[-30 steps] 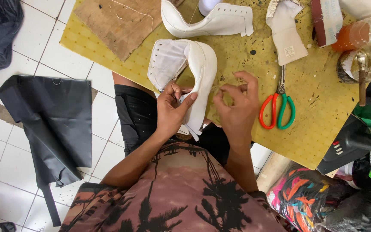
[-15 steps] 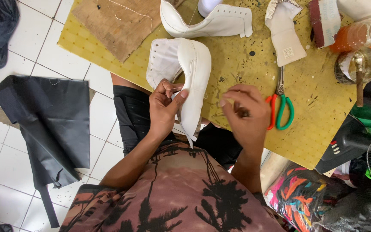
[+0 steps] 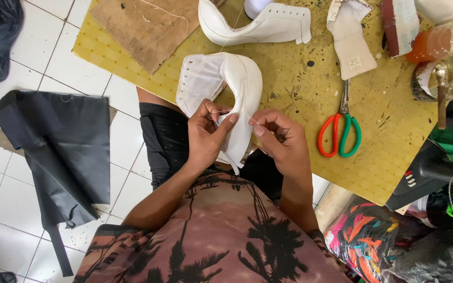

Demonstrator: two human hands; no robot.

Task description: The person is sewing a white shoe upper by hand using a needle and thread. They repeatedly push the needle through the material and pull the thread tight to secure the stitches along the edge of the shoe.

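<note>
Just left of the scissors, the left hand pinches the white shoe upper — the right hand, fingers curled tight, grips a thin thread beside it.

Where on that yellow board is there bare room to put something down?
Bare board lies between the held white shoe upper and the scissors, and below the scissors toward the board's near corner. The far edge is crowded: cardboard, second upper, jars.

A yellow board carries scissors, white shoe uppers and cardboard.
</note>
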